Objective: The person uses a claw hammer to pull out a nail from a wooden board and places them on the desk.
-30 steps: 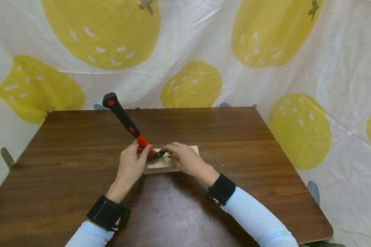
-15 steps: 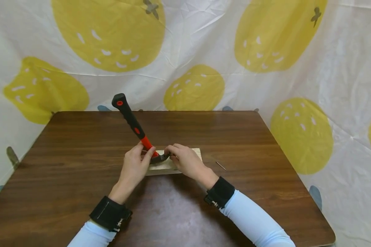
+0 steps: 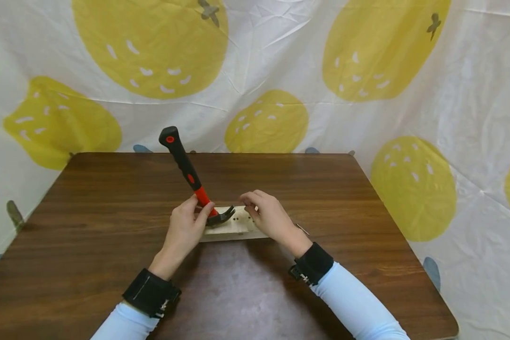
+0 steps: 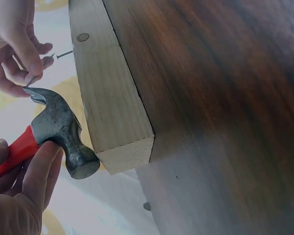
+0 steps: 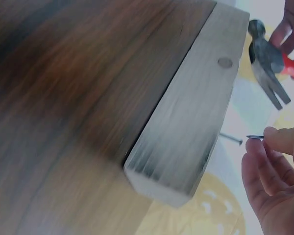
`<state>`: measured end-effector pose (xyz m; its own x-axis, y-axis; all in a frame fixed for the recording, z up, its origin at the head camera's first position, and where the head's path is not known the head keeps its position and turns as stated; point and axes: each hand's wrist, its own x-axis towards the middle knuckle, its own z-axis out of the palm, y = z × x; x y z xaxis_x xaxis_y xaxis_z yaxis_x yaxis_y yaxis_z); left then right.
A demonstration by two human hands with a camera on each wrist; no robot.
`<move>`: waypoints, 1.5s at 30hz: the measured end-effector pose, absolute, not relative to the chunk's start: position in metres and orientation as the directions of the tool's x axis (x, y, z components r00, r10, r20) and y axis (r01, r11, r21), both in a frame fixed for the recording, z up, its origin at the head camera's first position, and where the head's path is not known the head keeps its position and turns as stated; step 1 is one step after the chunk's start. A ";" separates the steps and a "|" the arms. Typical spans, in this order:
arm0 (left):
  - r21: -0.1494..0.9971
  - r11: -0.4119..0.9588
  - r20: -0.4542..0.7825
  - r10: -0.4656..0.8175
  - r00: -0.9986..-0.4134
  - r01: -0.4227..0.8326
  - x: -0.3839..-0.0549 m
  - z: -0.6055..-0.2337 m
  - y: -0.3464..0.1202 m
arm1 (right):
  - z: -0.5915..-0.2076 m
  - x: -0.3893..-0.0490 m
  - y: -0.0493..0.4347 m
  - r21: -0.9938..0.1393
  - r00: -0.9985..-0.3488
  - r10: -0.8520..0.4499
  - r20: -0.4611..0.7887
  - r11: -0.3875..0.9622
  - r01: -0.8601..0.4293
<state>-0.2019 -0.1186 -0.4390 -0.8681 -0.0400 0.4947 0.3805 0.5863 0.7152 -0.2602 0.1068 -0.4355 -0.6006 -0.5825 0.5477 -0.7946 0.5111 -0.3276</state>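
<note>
My left hand [image 3: 186,225] grips a claw hammer [image 3: 179,163] low on its red neck, close to the head, with the black handle leaning up and to the left. The dark hammer head [image 4: 59,125] lies over the left part of a pale wooden block [image 3: 233,229]. Between thumb and fingertips, my right hand [image 5: 279,176] pinches a small nail [image 5: 255,137], just off the tips of the claw. Another nail [image 5: 231,139] sticks out of the block's top face, near the pinched one. Small dark holes dot that face in the head view.
A loose nail [image 3: 302,229] lies on the brown wooden table [image 3: 348,278], right of the block and partly behind my right hand. Behind the table hangs a white sheet [image 3: 255,71] printed with yellow fruit. Black bands [image 3: 151,293] wrap both wrists.
My right hand has drawn away from the hammer's claw, right and slightly up, leaving the claw in plain sight. The hammer stays in my left hand, its handle shifted a little right in view.
</note>
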 end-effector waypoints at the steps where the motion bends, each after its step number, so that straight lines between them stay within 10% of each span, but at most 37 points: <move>1: 0.715 0.586 0.493 -0.039 -0.869 0.380 -0.202 -0.439 -0.119 | -0.435 -0.261 0.110 -0.331 -0.607 -0.578 0.545 0.517 -0.789; 45: 0.580 0.698 0.575 0.013 -0.818 0.419 -0.207 -0.437 -0.118 | -0.457 -0.267 0.205 -0.166 -0.863 -0.480 0.160 0.848 -0.503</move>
